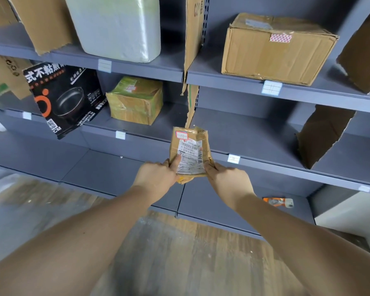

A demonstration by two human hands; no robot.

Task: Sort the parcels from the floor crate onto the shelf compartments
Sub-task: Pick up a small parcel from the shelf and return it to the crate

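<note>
- Both hands are up and on one parcel [190, 154], a small crumpled brown packet held upright in front of the grey shelf [308, 97], level with its middle tier and near the central cardboard divider [191, 103]
- The left hand [156, 176] grips the lower left corner, its forefinger laid straight across the printed label; the right hand [229, 178] pinches the lower right corner
- By the look of it, this is the label-reading step: the parcel is lifted but not yet placed
- The next move calls for matching the label to a compartment, then reaching in past the shelf lip and setting the parcel down flat
- The count: two hands, one parcel in them
- Five parcels already shelved: a large cardboard box [276, 50] upper right, a white wrapped bundle [120, 26] upper middle, a black pan box [66, 99], a green-taped box [135, 100], and a small orange packet [278, 202] on the bottom tier
- The floor crate is out of view
</note>
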